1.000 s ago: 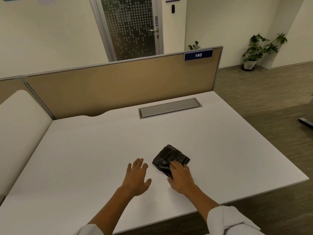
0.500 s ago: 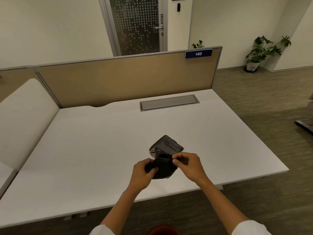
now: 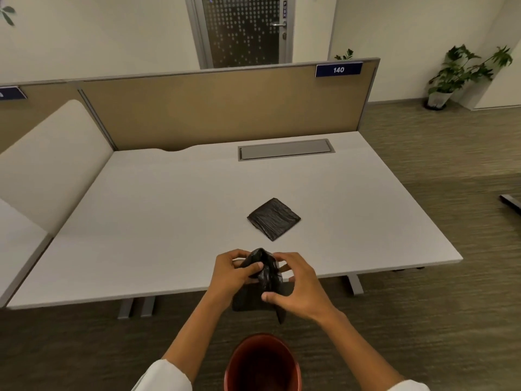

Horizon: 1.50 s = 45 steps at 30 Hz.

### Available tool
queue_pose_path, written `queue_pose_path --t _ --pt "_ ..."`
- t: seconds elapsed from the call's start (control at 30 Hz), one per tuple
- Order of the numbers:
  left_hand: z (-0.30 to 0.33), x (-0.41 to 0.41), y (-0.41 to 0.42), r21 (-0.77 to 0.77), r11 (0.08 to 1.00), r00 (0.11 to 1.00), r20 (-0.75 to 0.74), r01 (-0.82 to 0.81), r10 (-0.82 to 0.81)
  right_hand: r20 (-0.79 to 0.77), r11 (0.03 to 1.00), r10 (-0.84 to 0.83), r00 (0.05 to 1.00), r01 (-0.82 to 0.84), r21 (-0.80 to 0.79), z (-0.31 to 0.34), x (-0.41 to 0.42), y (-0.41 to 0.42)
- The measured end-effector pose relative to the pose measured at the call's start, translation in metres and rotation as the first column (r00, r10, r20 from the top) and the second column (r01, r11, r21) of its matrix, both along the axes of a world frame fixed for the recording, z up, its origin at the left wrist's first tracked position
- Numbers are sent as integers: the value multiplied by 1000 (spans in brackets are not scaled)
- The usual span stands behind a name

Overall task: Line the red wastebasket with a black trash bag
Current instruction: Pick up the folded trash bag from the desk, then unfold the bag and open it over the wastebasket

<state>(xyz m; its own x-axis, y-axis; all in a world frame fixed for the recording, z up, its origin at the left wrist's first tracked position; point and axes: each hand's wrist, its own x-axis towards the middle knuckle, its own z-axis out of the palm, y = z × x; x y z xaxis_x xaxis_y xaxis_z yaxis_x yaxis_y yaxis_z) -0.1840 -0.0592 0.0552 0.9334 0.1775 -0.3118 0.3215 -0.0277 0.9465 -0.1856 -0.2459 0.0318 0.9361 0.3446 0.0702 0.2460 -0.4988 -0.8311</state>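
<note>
A crumpled black trash bag [image 3: 266, 273] hangs partly unfolded between both hands, in front of the desk's near edge. My left hand [image 3: 229, 273] pinches its upper left part. My right hand [image 3: 296, 286] grips its right side, thumb on the lower fold. Directly below, on the floor between my forearms, stands the red wastebasket [image 3: 239, 362], its mouth open and nothing visible inside. A second black bag [image 3: 273, 218], still folded into a flat square, lies on the white desk [image 3: 158, 215] beyond my hands.
A tan partition [image 3: 220, 108] with a blue "140" label closes the desk's far side. A grey cable hatch [image 3: 286, 149] is set into the desktop. Desk legs [image 3: 353, 285] stand near the front edge. A potted plant [image 3: 439, 80] is at the far right.
Both hands lifted one black bag off the folded pile and drew it back past the desk edge while it began to unfold. The view pulled back, and the red wastebasket came into sight.
</note>
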Motion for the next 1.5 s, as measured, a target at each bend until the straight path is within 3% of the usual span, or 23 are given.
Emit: queue_pose_path --t 0.2,0.37,0.5,0.57,0.63,0.7,0.83,0.9,0.97,1.23,1.37,1.5 --pt "-5 -14 2 235 972 1000 9 18 -21 -38 994 -104 994 105 9 -17 -7 -20" --pt "-10 -21 7 337 938 993 -105 79 -46 -8 988 -156 988 156 -5 -22 -11 -31" --pt "-20 -24 8 559 800 975 -156 219 -158 78 983 -176 981 179 -33 -32 -14 -25" --pt "-23 -26 10 506 810 953 -219 295 -210 124 965 -244 962 253 -62 -37 -12 -22" --pt "-24 -29 9 322 900 943 -251 295 -219 193 919 -342 920 371 -137 -41 -14 -18" --pt "-25 -34 6 105 970 947 -263 219 -186 216 896 -399 891 429 -113 -37 -21 -14" --pt "-34 -43 -3 -116 992 952 -296 48 -80 -73 960 -243 967 251 122 -24 -55 -6" --pt "-40 -46 -8 -165 986 950 -310 -24 -29 -212 982 -99 972 131 140 -27 -72 -1" --pt "-45 -48 -13 -164 985 947 -320 -60 4 -296 984 -33 954 82 156 -37 -78 5" --pt "-60 -54 -13 -12 993 952 -287 -114 106 -526 939 -69 848 233 253 -67 -63 -6" --pt "-65 -60 -3 -25 999 965 -262 -34 26 -649 914 17 760 251 319 -74 -55 -9" --pt "-70 -68 16 -74 984 959 -224 163 -176 -721 877 77 688 296 377 -88 -43 -9"
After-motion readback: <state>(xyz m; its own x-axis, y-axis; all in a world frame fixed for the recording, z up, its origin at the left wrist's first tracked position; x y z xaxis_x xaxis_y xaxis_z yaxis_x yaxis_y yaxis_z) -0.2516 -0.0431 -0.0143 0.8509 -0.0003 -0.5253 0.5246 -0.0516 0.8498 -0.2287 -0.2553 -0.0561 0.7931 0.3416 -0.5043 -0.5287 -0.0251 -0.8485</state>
